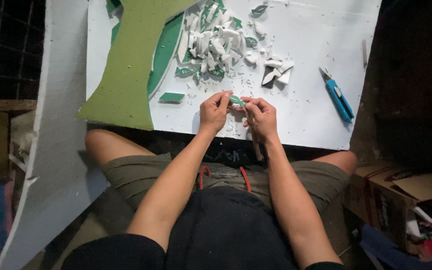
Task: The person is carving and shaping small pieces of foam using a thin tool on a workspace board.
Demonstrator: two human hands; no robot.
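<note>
At desk point(306, 120) edge, left hand point(214, 112) and right hand point(261, 117) both pinch green foam leaf point(236, 100); trimming step, I judge. Next needs blue cutter point(339, 100).

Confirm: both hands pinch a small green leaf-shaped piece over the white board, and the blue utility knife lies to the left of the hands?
Not quite. The head view shows the blue utility knife lying to the right of the hands, not the left. The rest holds: left hand and right hand pinch the green leaf-shaped piece over the white board.
</note>
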